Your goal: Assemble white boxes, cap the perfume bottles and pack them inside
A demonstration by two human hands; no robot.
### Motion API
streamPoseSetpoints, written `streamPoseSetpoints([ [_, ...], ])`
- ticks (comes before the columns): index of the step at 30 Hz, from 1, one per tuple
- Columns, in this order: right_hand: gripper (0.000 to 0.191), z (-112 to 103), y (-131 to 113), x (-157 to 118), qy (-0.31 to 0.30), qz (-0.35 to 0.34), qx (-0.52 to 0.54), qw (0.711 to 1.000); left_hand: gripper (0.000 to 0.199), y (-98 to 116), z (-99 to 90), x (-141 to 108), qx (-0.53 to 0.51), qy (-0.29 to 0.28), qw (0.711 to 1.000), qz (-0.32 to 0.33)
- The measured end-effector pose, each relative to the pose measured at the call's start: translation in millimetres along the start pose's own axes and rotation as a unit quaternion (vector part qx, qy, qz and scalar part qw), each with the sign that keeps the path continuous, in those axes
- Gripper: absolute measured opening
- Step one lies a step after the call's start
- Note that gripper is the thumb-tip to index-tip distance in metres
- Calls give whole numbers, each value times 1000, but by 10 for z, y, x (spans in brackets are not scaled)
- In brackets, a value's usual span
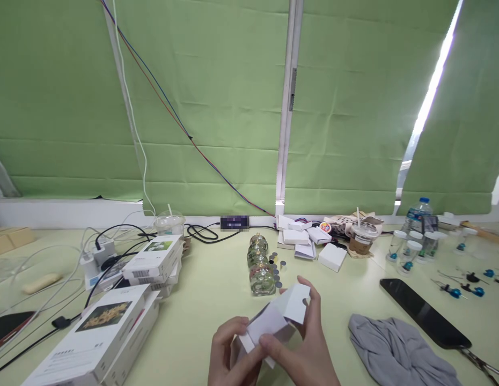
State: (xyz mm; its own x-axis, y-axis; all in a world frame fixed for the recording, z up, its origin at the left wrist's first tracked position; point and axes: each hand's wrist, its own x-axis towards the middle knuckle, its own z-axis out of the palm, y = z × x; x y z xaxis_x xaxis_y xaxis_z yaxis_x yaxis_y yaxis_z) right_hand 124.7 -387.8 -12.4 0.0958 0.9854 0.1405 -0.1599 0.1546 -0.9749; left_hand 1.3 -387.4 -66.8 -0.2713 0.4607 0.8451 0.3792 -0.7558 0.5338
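Note:
A small white cardboard box (269,320) with its end flap raised is held between both hands, low in the middle of the head view. My left hand (233,351) grips its left end, fingers curled round it. My right hand (303,343) has the thumb on the box's near face and the fingers behind the raised flap. Just beyond the box stand glass jars (261,268) in a row, with several small silvery discs (277,271) beside them. The box's inside is hidden.
White printed boxes (108,321) and cables lie left. Small white boxes (295,236) and a drink cup (361,238) stand at the back. A grey cloth (394,348), a black phone (424,311), lidded vials (409,256) and small blue parts (454,292) are on the right.

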Motion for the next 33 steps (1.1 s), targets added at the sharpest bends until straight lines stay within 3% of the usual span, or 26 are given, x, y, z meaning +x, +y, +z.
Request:
streamPoseSetpoints([
  [4, 96, -21, -79, 23, 7, -54, -33, 998, 17, 41, 25, 44, -4, -6, 1000, 6],
  [10, 41, -70, -76, 91, -25, -107, -18, 994, 24, 23, 8, 120, -67, 4, 997, -45],
  [14, 28, -155, -69, 140, -44, -125, -73, 989, 26, -10, -15, 123, -98, -8, 989, -110],
  [23, 42, -231, -61, 191, -125, -120, -174, 969, 28, 19, -38, 133, -127, -63, 974, -177],
  [30, 44, -293, 67, 191, -209, -103, -97, 968, 17, -35, -107, 198, -61, -118, 966, -224],
  [33, 91, -352, 197, 194, -231, -70, -59, 969, 24, -63, -81, 167, -56, -125, 964, -227],
])
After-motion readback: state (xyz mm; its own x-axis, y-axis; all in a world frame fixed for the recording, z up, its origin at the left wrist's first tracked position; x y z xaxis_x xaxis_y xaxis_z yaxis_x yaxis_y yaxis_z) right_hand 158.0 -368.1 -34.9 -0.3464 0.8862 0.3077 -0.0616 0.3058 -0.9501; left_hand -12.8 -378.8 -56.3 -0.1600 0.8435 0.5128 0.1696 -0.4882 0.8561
